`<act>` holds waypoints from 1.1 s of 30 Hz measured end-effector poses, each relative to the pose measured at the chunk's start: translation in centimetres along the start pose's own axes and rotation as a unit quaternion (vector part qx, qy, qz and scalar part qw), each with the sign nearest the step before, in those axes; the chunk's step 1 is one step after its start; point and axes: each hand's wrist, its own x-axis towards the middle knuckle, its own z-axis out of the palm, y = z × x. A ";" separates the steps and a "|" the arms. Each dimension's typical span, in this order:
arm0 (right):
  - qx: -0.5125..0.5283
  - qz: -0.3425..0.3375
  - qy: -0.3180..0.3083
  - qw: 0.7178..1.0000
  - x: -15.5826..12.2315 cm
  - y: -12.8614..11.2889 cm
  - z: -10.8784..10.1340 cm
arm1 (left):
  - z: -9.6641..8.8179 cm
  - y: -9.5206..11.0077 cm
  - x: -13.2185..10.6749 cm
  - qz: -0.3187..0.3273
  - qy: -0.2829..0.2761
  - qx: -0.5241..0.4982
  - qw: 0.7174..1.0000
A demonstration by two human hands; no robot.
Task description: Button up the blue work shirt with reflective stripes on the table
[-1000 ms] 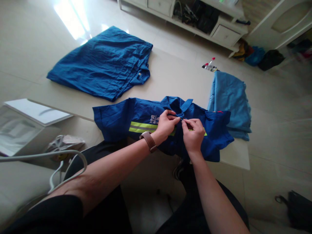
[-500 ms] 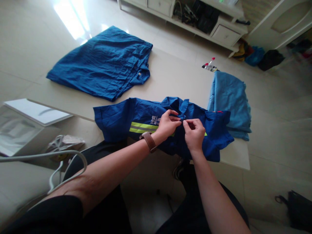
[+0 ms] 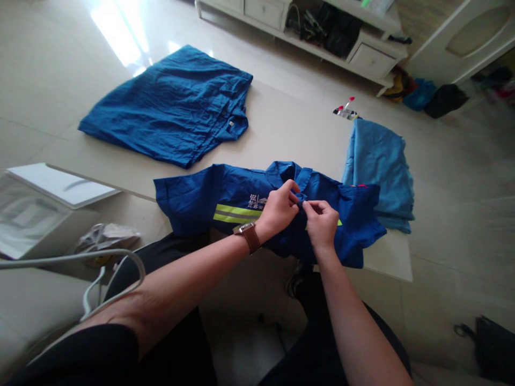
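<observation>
A dark blue work shirt (image 3: 201,198) with a yellow-green reflective stripe lies across the near edge of a beige table (image 3: 289,134), part of it hanging over the edge. My left hand (image 3: 277,210), with a brown watch on the wrist, pinches the shirt's front just below the collar. My right hand (image 3: 322,224) pinches the same spot from the other side, fingertips nearly touching the left ones. Whatever small part sits between the fingers is hidden.
A second dark blue shirt (image 3: 173,104) lies spread at the table's far left. A folded light blue garment (image 3: 378,161) sits at the right edge. A white box (image 3: 44,203) and white cable (image 3: 100,268) are at left, a white cabinet (image 3: 322,32) beyond, a dark bag (image 3: 491,343) on the floor.
Both hands have shifted slightly up the shirt front toward the collar, still pinched together. My left wrist has turned a little, showing the watch clasp.
</observation>
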 end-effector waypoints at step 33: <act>0.018 -0.034 -0.108 0.993 -0.3 0.3 0.2 | -1.5 -0.2 0.4 -0.166 -0.089 0.079 0.979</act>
